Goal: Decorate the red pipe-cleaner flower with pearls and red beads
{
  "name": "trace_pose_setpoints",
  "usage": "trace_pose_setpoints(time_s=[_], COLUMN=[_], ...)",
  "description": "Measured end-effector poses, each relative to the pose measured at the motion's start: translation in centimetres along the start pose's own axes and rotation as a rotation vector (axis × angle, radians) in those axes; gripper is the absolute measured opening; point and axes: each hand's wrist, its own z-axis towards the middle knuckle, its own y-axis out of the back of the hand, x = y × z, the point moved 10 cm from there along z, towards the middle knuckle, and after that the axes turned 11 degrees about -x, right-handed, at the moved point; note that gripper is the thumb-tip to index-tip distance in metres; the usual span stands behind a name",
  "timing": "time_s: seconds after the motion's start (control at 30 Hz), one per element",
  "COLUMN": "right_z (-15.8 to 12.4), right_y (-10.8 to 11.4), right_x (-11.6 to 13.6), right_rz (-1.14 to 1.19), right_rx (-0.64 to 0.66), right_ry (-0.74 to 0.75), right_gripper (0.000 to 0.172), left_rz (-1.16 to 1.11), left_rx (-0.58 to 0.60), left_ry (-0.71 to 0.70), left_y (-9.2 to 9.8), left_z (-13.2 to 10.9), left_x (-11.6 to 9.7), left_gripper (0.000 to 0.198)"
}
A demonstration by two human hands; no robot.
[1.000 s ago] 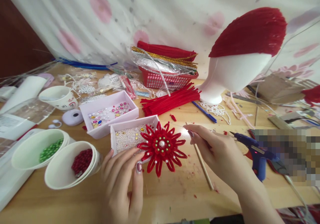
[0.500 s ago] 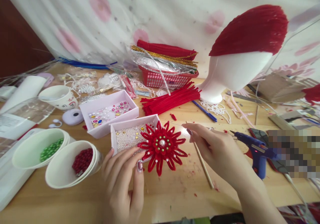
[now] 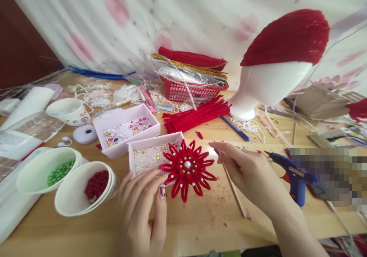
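A red velvety flower (image 3: 187, 166) faces up in front of me, with looped petals, white pearls on several of them, and a ring of green beads around a large white pearl. My left hand (image 3: 145, 207) grips it by its left petals between thumb and fingers. To the right of the flower, apart from it, is my right hand (image 3: 243, 169), thumb and forefinger closed in a pinch; what they hold, if anything, is too small to make out. Behind the flower, partly covered, lies a white box of small pearls (image 3: 146, 157). A thin wooden stick (image 3: 235, 190) rests below my right hand.
Cups of green beads (image 3: 61, 171) and dark red beads (image 3: 96, 184) stand left, beside a box of gems (image 3: 129, 129). A blue glue gun (image 3: 295, 174) is at right. Behind are red stems (image 3: 195, 115), a red basket (image 3: 192, 90) and a white head form (image 3: 266, 81).
The whole view has shifted very slightly. Both hands and the flower keep practically the same pose.
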Motion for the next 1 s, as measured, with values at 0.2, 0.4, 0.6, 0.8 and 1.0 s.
trace_pose_setpoints(time_s=[0.2,0.4,0.6,0.8,1.0], right_z=[-0.3,-1.5,-2.4,-2.5,-2.3], right_y=[0.6,1.2,1.5,1.9,1.8], right_x=[-0.3,-1.9,-3.0,-2.9,-2.0], right_rz=[0.025,0.013,0.035,0.065,0.073], right_rx=[-0.021,0.003,-0.010,-0.031,-0.014], right_ry=[-0.011,-0.115,-0.174,-0.187,-0.151], right_gripper=[0.028,0.028,0.016,0.010,0.021], left_rz=[0.002,0.000,-0.002,0.000,-0.002], left_rx=[0.004,0.001,-0.006,-0.012,-0.009], left_ry=[-0.009,-0.006,-0.015,-0.038,-0.045], left_y=[-0.1,-0.1,0.0,-0.3,-0.2], left_z=[0.1,-0.1,-0.2,-0.2,-0.2], left_x=[-0.1,0.0,0.0,-0.1,-0.1], left_gripper=[0.033,0.033,0.034,0.031,0.029])
